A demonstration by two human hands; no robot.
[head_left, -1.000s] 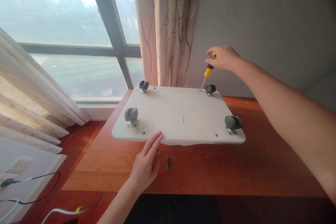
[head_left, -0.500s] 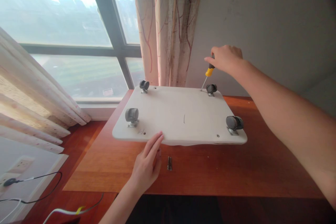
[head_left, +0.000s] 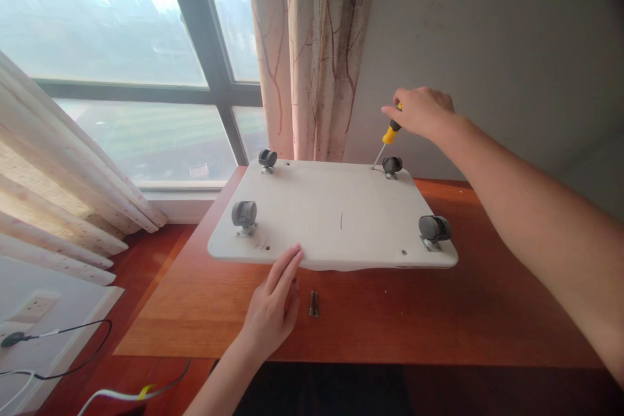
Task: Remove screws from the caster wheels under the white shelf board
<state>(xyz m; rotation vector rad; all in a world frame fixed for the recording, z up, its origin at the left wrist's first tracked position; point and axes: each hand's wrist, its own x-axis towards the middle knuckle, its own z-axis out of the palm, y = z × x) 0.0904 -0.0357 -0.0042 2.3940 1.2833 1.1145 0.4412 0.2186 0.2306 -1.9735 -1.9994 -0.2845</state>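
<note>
A white board [head_left: 312, 208] with rounded corners lies on the wooden table, its grey caster wheels [head_left: 244, 214] pointing up near the corners. My right hand [head_left: 423, 109] is closed round the yellow and black handle of a screwdriver [head_left: 389, 136]. The tilted shaft reaches a hole at the board's far edge, beside the far right caster [head_left: 392, 166]. My left hand [head_left: 275, 299] rests its outstretched fingers on the board's near edge. Just right of that hand, a couple of screws [head_left: 314, 304] lie on the table. More holes show in the board, one at the near right with metal in it.
The wooden table [head_left: 439, 318] stands beside a grey wall [head_left: 487, 65]. Behind it are a window [head_left: 141, 143] and a patterned curtain [head_left: 316, 52]. At the lower left, a black plug [head_left: 13, 339] sits in a wall socket, with cables [head_left: 112, 394] trailing near the floor.
My right hand has shifted slightly on the screwdriver, and more of the yellow handle end shows. The tip stays at the same hole; my left hand keeps its place.
</note>
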